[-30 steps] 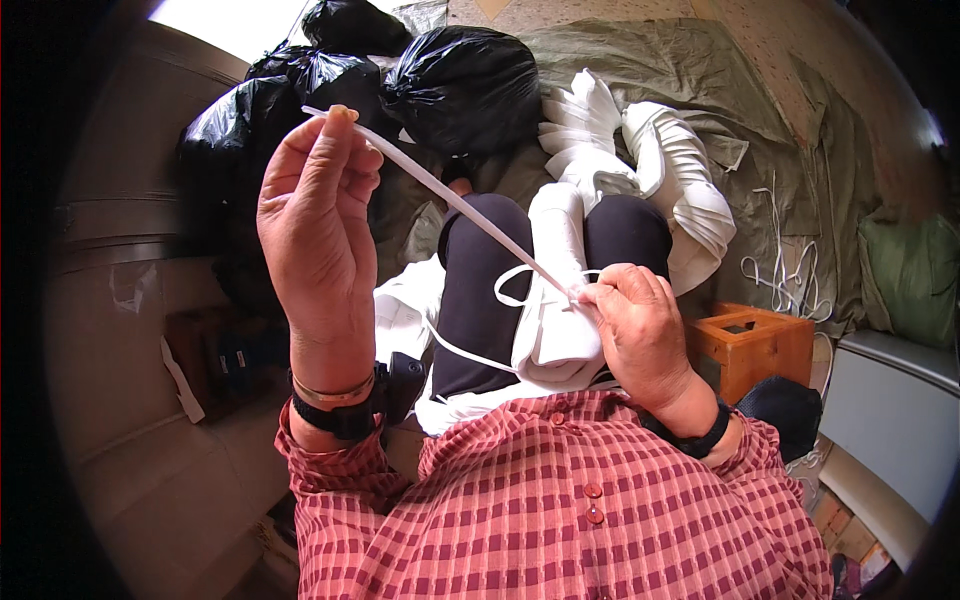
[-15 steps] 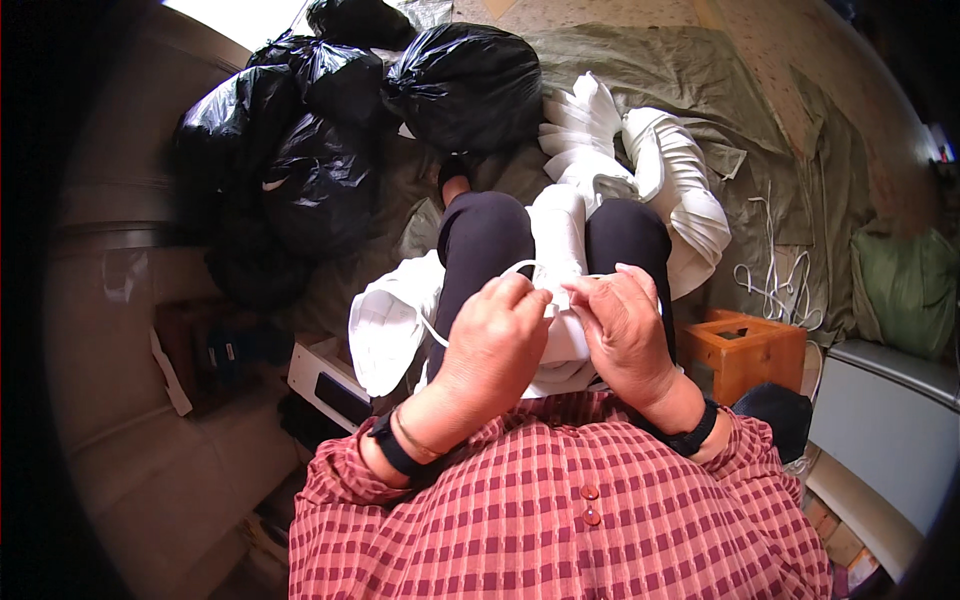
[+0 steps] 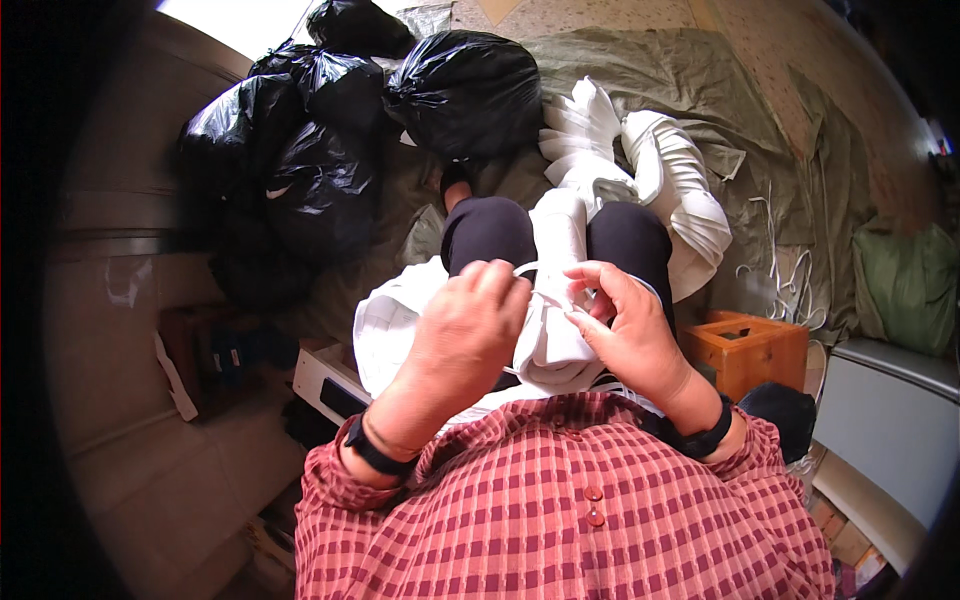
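Observation:
A rolled bundle of white fabric [image 3: 558, 345] lies in my lap between my dark-trousered knees. Thin white cord [image 3: 525, 268] runs across the roll at the fingers of my left hand [image 3: 465, 330], which are curled closed on it. My right hand [image 3: 635, 335] is at the roll's right side, thumb and forefinger apart, the other fingers bent inward. Whether those bent fingers touch any cord is hidden. More white fabric [image 3: 390, 320] spreads beside my left thigh. Beyond my knees sit stacked white fabric bundles [image 3: 675, 185], their layers fanned out.
Several full black plastic bags [image 3: 465, 95] are heaped at the far left on a drab green ground sheet [image 3: 660, 75]. To my right stand a small wooden stool [image 3: 750, 350], loose white cords [image 3: 785, 285], a green sack [image 3: 905, 285] and a grey-topped seat or box [image 3: 885, 410].
My hands have drawn apart from their close pinch over the roll. The left moved left and nearer me; the right's thumb and forefinger spread. More of the roll now shows.

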Available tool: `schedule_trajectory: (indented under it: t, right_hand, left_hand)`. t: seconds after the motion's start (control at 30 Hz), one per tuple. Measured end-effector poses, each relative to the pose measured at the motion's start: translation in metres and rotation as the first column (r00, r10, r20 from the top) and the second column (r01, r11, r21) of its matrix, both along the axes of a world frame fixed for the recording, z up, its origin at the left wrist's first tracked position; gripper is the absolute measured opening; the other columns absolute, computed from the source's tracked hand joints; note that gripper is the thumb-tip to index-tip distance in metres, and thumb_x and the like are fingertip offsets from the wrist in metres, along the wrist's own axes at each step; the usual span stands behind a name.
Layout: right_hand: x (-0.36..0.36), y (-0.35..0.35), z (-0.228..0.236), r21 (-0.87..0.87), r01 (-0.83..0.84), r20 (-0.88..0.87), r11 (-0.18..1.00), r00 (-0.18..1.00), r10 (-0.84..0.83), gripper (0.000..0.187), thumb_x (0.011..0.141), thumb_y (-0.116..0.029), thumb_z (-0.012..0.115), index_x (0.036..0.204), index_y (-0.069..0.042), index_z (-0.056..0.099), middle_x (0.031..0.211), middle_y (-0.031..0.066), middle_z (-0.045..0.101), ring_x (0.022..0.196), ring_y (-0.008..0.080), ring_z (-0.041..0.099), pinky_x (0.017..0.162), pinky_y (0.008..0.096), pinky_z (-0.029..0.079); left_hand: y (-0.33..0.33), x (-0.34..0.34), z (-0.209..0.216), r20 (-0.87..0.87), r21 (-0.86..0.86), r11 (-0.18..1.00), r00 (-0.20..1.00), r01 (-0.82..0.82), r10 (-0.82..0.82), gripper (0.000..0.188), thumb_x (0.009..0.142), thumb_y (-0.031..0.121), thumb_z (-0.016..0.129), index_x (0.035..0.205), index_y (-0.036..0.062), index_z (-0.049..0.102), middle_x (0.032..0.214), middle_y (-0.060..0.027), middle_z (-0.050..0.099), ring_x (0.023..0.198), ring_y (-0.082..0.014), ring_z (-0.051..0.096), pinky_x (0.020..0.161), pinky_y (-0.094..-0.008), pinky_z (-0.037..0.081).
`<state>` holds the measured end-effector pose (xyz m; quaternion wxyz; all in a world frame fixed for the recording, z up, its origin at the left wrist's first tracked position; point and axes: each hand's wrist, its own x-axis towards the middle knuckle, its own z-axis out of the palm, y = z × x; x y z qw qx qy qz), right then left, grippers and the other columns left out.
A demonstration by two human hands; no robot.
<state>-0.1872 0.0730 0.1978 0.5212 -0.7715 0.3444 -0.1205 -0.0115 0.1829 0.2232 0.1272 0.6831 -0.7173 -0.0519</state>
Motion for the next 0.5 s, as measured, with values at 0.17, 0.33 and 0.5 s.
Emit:
schedule_trajectory:
  t: [0.17, 0.33, 0.5]
  right_hand:
    - [0.013, -0.015, -0.009, 0.355, -0.031, 0.101, 0.935, 0.995, -0.005, 0.035, 0.085, -0.006, 0.070, 0.119, -0.005, 0.059, 0.094, 0.0076, 0.065, 0.080, 0.0118, 0.061, 0.075, 0.0277, 0.050]
    - [-0.006, -0.038, -0.025, 0.915, -0.065, 0.234, 0.397, 0.888, -0.395, 0.029, 0.094, -0.005, 0.058, 0.123, -0.005, 0.056, 0.087, 0.0032, 0.059, 0.065, 0.0062, 0.051, 0.058, 0.0185, 0.044]
    - [-0.071, -0.073, -0.040, 0.990, -0.030, 0.136, 0.137, 0.422, -0.896, 0.031, 0.088, 0.000, 0.060, 0.118, -0.007, 0.058, 0.073, -0.0029, 0.048, 0.051, 0.0040, 0.037, 0.046, 0.0180, 0.033]
  left_hand:
    - [0.006, -0.014, -0.036, -0.938, 0.130, 0.979, 0.300, -0.156, 0.172, 0.006, 0.095, -0.002, 0.053, 0.097, 0.0035, 0.051, 0.101, -0.0132, 0.062, 0.074, -0.0168, 0.066, 0.059, -0.0264, 0.049]
    - [0.001, -0.018, -0.042, -0.818, 0.377, 0.925, -0.483, -0.040, 0.312, 0.004, 0.102, 0.012, 0.050, 0.103, 0.0101, 0.046, 0.088, -0.0054, 0.060, 0.066, -0.0127, 0.064, 0.047, -0.0170, 0.039]
    - [0.076, 0.091, -0.042, -0.841, 0.534, 0.602, -0.450, -0.594, 0.301, 0.017, 0.101, 0.011, 0.049, 0.084, 0.0099, 0.050, 0.075, 0.0017, 0.046, 0.060, -0.0050, 0.043, 0.052, -0.0173, 0.037]
